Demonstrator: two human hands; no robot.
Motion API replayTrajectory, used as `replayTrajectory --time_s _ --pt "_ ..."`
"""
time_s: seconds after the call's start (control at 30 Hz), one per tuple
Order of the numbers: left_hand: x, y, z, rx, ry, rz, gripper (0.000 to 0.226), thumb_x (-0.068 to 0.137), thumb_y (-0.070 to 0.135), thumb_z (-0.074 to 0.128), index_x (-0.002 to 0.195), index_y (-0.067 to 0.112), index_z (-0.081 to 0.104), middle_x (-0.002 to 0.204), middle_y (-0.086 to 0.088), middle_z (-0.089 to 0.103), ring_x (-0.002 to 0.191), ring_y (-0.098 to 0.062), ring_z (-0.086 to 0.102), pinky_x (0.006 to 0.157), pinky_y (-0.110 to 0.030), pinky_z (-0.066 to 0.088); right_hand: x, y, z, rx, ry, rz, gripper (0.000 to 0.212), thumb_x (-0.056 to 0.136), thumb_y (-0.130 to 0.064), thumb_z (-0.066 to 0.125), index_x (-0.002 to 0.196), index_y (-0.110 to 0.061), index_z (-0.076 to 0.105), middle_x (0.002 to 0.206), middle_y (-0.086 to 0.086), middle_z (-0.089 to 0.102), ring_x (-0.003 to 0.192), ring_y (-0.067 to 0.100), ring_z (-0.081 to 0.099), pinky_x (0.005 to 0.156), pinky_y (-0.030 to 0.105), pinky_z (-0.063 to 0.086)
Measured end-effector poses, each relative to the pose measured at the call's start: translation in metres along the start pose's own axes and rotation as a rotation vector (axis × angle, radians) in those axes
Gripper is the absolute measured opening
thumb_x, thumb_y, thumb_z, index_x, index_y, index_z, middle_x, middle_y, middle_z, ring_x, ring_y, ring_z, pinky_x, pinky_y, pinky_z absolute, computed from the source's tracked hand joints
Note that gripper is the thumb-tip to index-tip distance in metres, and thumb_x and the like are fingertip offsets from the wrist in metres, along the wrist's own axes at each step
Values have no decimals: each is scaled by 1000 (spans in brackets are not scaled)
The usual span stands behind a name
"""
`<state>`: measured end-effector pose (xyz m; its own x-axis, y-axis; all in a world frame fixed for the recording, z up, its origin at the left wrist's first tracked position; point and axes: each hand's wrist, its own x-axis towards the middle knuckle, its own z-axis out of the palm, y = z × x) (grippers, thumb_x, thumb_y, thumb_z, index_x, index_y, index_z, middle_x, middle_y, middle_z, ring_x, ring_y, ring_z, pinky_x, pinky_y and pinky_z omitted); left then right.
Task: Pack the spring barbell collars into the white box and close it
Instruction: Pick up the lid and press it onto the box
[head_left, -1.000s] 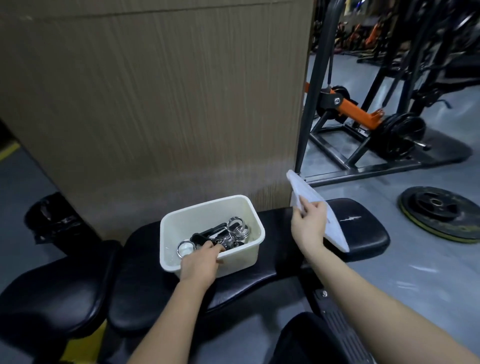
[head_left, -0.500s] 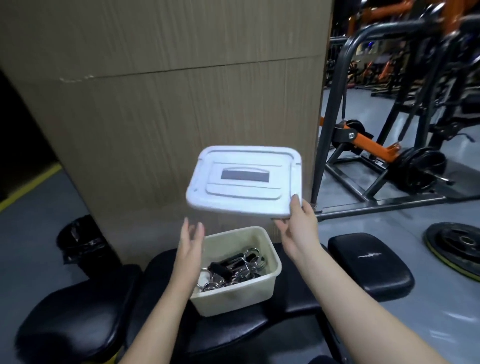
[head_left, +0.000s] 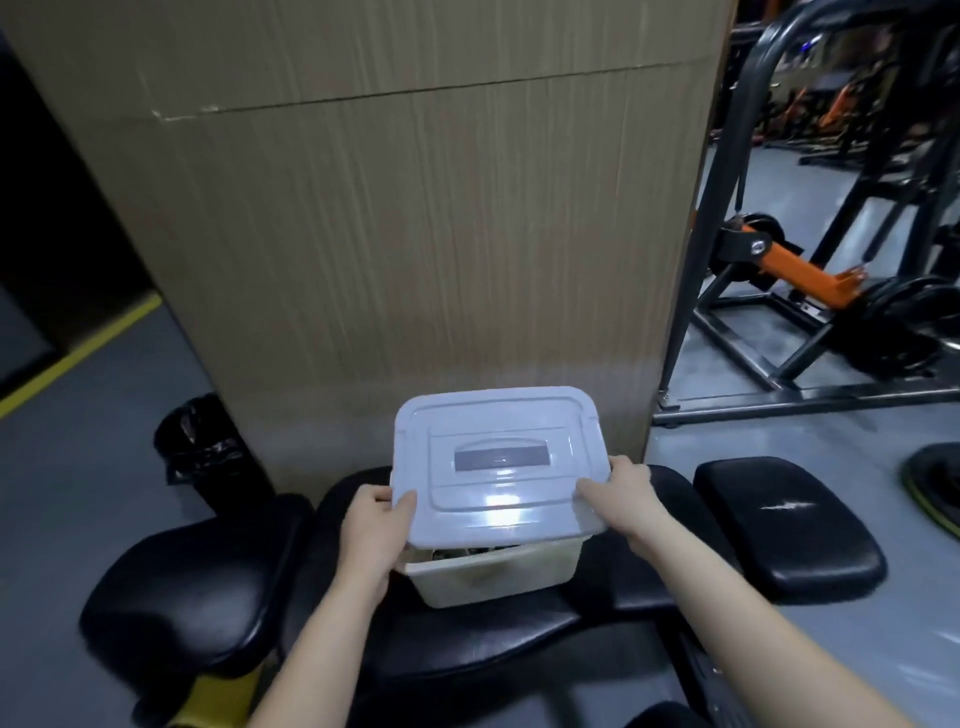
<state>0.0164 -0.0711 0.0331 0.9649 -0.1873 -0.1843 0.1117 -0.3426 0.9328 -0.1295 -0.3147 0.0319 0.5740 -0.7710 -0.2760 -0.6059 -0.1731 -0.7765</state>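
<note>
- Right now you hold the lid (head_left: 498, 467) from both short ends: your left hand (head_left: 376, 525) is clamped on its left edge, thumb on top and fingers curled under, and your right hand (head_left: 621, 493) grips its right edge the same way.
- Note where the white box (head_left: 493, 569) sits: on the black bench pad (head_left: 519, 639), directly under the lid, between your two forearms.
- The lid's long axis runs left to right, matching the box's long side, so no turning looks necessary.
- What the next move turns on is the tilt: the near edge of the lid rides above the box's near rim, leaving a dark gap (head_left: 467, 552) where a glimpse of metal shows, probably the spring barbell collars; too little is visible to be sure.
- The far edge is hidden behind the lid itself, so you cannot tell whether it has already caught the far rim.
- Neither hand is nearer the box than the other; both sit level with its ends, so an even downward press on the near edge from both sides seems the way to seat it.
- Watch the overhang on the right near corner, where the lid juts slightly past the box wall; it may need a small shift left before it will snap down.
</note>
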Motion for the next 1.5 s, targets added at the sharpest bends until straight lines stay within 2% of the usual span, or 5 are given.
replayTrajectory --time_s 0.17,0.47,0.97,1.27,1.5 --pt "-4 -28 12 576 54 129 27 94 39 54 94 12 58 101 -3 55 87 -23 57 67 -36 47 4 15 29 -293 111 28 46 100 -33 45 132 0 47 138 24 38 123 41 39 101 41 34" --pt "-19 -41 11 563 284 213 29 90 32 59 92 3 55 98 -15 52 89 -37 55 71 -40 42 5 19 45 -209 158 -136 38 99 -29 47 117 4 53 122 23 48 112 42 46 99 44 36" --pt "28 -36 36 800 -50 237 60 104 47 28 159 28 16 166 -4 9 142 -26 29 101 -42 42 33 2 59 -307 92 -317 49 104 -31 30 153 -21 29 163 4 22 137 32 41 98 43 44" --pt "40 -38 41 914 -91 140 63 101 55 16 158 39 -5 168 1 -7 113 -32 56 87 -40 46 48 2 70 -569 116 -226 57 101 -26 23 156 -32 10 166 -4 12 84 33 59 65 36 42" --pt "33 -26 35 900 -167 88 63 101 58 15 157 42 -8 167 0 -14 124 -35 52 93 -40 44 29 -2 64 -601 200 -264 52 100 -26 30 152 -24 29 162 6 26 115 31 57 76 39 48"
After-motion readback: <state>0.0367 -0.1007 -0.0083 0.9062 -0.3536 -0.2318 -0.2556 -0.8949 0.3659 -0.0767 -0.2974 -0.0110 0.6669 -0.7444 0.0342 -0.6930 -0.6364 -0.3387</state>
